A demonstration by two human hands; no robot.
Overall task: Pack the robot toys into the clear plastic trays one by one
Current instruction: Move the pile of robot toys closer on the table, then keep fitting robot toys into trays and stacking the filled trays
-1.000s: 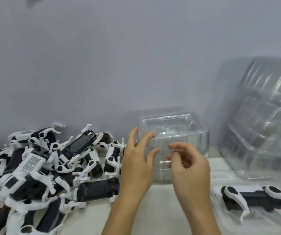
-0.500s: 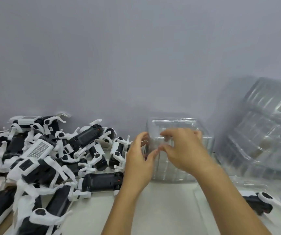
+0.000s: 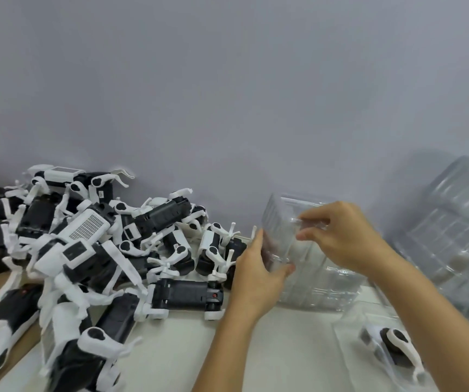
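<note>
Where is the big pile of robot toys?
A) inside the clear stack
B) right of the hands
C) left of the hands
C: the toy pile lies left of both hands, which hold the clear tray stack; left hand, right hand.

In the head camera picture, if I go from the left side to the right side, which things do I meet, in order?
Pile of robot toys → left hand → stack of clear plastic trays, held by both hands → right hand → leaning clear trays.
</note>
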